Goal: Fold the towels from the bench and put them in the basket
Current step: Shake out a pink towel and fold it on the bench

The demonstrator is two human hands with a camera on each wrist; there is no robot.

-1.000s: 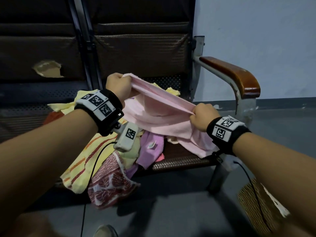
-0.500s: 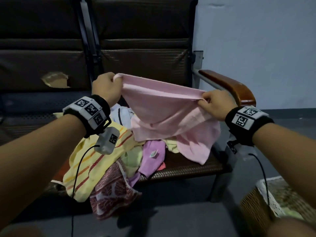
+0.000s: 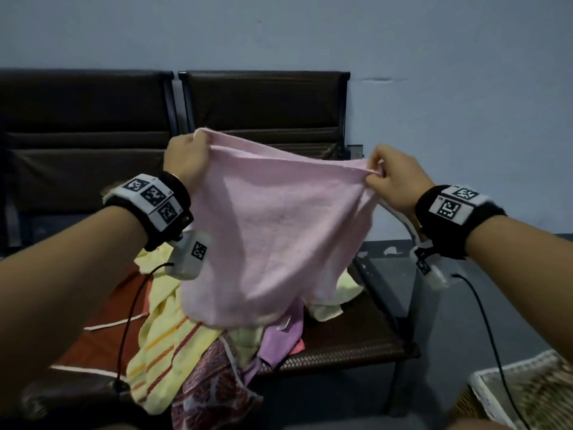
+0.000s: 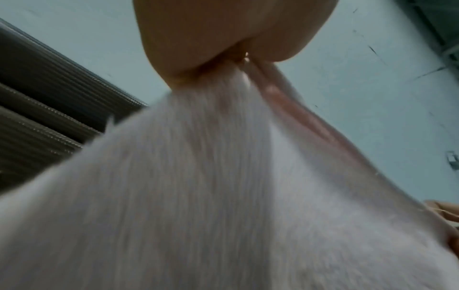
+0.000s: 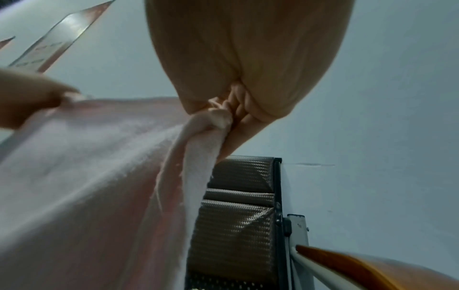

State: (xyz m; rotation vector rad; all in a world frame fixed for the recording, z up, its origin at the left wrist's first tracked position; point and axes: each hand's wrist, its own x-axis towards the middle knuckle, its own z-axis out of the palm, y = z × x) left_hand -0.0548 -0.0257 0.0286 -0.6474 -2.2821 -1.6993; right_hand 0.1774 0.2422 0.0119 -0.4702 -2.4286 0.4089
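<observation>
A pink towel (image 3: 273, 231) hangs spread in the air above the bench (image 3: 347, 346), stretched between both hands. My left hand (image 3: 186, 156) grips its top left corner, and my right hand (image 3: 390, 178) pinches its top right corner. In the left wrist view the pink towel (image 4: 198, 196) fills the lower frame under the left hand (image 4: 223, 49). In the right wrist view the right hand (image 5: 238, 82) holds a bunched corner of the pink towel (image 5: 99, 176). A pile of other towels (image 3: 173, 342), yellow striped, purple and red patterned, lies on the seat. The wicker basket (image 3: 527, 395) stands on the floor at the lower right.
The bench's dark backrests (image 3: 263, 110) stand against a pale blue wall (image 3: 449, 88). A wooden armrest (image 5: 372, 268) shows in the right wrist view. Grey floor (image 3: 483, 321) lies between the bench's right end and the basket.
Both hands have lifted the pink towel up off the pile and moved apart, so it now hangs spread out. The head view has tilted upward.
</observation>
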